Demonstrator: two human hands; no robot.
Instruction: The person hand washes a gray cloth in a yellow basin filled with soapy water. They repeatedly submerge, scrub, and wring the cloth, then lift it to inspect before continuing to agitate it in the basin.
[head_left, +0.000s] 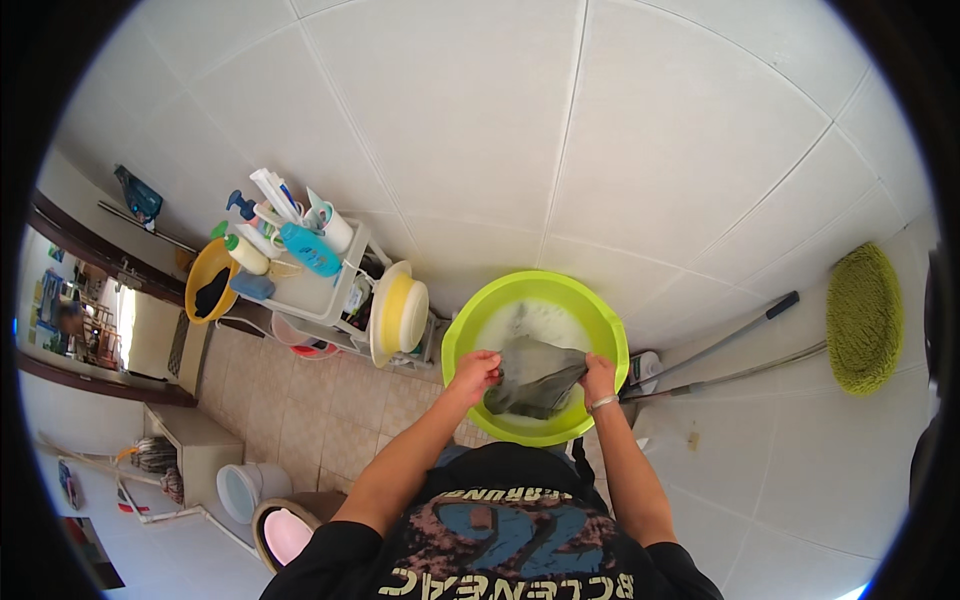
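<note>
A wet grey-green cloth garment (541,372) is stretched between my two hands over a lime-green basin (463,330). My left hand (477,375) pinches its left edge, and my right hand (598,379), with a band at the wrist, grips the right edge. Below the fabric, whitish soapy water (556,322) with foam fills the basin. The lower part of the garment hangs down into the water. What exact kind of garment it is, I cannot make out.
Left of the basin stands a white shelf cart (310,288) with bottles on top, and a yellow-and-white basin (402,314) leans at its side. Mop handles (730,372) and a green mop head (864,318) are at the right wall. A white bucket (252,490) sits lower left.
</note>
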